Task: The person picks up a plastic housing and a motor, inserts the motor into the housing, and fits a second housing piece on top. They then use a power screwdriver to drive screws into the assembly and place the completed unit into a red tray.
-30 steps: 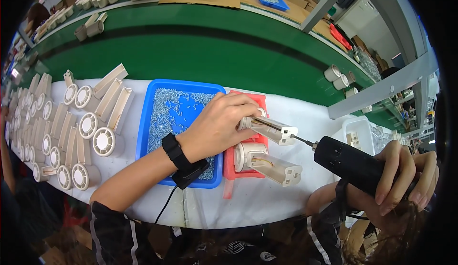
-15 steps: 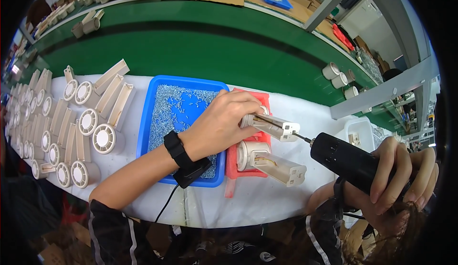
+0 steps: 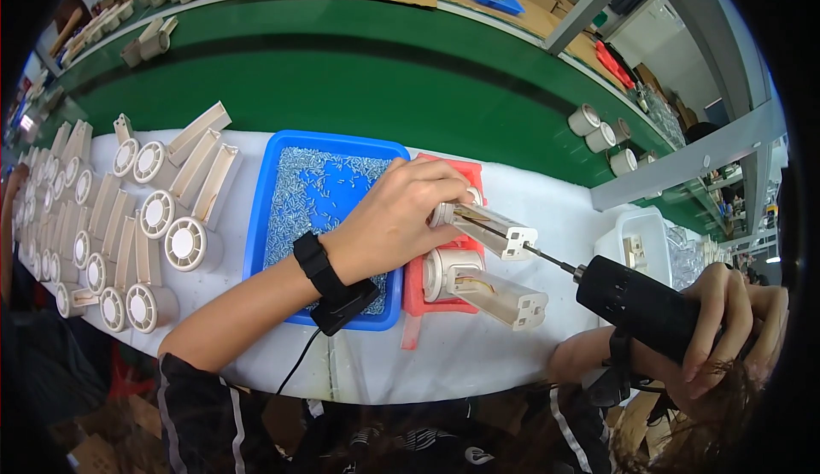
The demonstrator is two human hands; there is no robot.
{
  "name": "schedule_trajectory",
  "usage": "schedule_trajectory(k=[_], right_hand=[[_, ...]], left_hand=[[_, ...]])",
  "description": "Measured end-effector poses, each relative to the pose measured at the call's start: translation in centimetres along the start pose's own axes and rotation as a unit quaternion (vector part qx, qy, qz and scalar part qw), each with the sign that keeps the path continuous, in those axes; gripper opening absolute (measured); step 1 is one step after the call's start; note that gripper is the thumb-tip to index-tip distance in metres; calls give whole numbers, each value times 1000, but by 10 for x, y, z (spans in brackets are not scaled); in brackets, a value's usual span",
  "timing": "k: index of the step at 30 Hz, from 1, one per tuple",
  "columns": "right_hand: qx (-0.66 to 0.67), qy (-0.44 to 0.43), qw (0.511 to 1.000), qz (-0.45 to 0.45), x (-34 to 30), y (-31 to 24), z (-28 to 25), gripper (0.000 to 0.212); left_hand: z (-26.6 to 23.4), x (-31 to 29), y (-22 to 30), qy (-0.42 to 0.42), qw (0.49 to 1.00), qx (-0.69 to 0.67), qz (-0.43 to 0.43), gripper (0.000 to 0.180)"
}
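Observation:
My left hand point(image 3: 408, 209) grips the round end of the farther off-white plastic housing point(image 3: 504, 237), whose open arm with thin wires inside points right. In my right hand point(image 3: 726, 324) is a black electric screwdriver point(image 3: 636, 303). Its long thin bit meets the end plate of that arm; whether a screw sits at the tip cannot be made out. A second off-white housing point(image 3: 497, 295) lies just nearer, also with wires in its arm. Both housings rest at a red foam holder point(image 3: 417, 290). Beside it stands a blue tray point(image 3: 256, 248) of loose small screws, partly covered by my left forearm.
Many similar housings point(image 3: 192, 243) stand in rows on the white-covered table at left. A green conveyor belt point(image 3: 342, 64) runs behind, carrying a few round parts point(image 3: 584, 121). At right are a white bin point(image 3: 611, 239) and a grey metal frame point(image 3: 692, 171).
The screwdriver body has drawn back to the right and slightly down, showing more of its bit. My left hand stays on the housing. Parts on the green belt have shifted a little left.

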State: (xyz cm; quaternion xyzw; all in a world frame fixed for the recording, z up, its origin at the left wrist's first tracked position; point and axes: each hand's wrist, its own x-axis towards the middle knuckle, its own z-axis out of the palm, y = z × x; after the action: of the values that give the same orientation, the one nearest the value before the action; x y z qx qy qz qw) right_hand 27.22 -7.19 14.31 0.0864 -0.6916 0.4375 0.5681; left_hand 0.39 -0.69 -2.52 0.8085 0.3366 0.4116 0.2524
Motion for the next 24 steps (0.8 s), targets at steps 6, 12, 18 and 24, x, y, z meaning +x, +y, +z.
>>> schedule_trajectory(k=[6,12,18,24], right_hand=[[5,-7,1000,2,-2,7,0,32],[0,-11,1000,4,-2,14,1,32],[-6,-13,1000,13,-3,20,3,33],[-1,-25,999,20,0,9,6,34]], left_hand=[[1,-2,-2,7,1000,8,5,34],[3,-3,-3,29,999,11,24,29],[3,-3,-3,23,1000,11,19,31],[0,1,1,-15,1000,16,-10,36]])
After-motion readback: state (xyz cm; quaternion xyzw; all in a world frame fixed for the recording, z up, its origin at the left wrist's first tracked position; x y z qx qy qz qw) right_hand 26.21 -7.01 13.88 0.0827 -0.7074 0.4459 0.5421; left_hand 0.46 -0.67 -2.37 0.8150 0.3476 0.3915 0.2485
